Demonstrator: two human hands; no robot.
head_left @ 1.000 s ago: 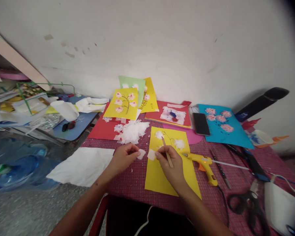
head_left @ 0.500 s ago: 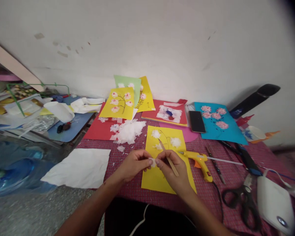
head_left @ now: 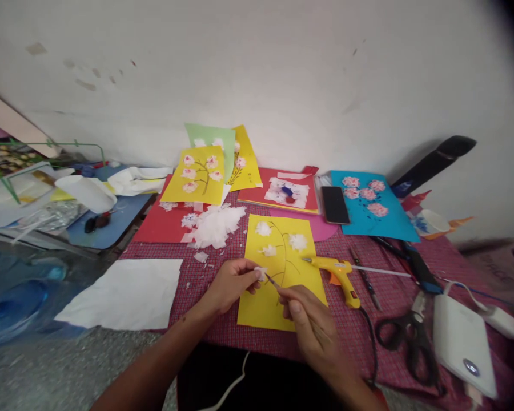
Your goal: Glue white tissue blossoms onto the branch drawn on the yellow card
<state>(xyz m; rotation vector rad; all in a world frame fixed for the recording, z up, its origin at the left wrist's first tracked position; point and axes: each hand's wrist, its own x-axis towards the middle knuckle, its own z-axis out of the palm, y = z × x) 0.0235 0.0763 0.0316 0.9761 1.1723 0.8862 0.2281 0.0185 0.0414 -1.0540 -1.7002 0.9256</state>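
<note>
Between the thumb and fingers of my left hand [head_left: 236, 283] is a small piece of white tissue paper [head_left: 260, 273]. My right hand [head_left: 310, 319] grips a slim, wooden-handled paintbrush [head_left: 274, 282], its dark tip touching or very close to the tissue. Both hands are over a yellow sheet [head_left: 257, 311] with a drawn brown branch and several white tissue flowers [head_left: 298, 242] on it. A yellow hot glue gun [head_left: 340, 274] lies at the sheet's right edge, its nozzle over the paper.
Torn tissue [head_left: 218, 225] is heaped behind my left hand, and a white paper sheet [head_left: 124, 294] overhangs the table's left edge. Right of me lie black scissors [head_left: 409, 337], a white box-shaped device [head_left: 465, 342] and a phone [head_left: 335, 205]. Finished flower cards [head_left: 201, 177] lean against the wall.
The paintbrush has swung round in my right hand, its tip now pointing at the tissue. My right hand has drawn back from my left, which still pinches the tissue.
</note>
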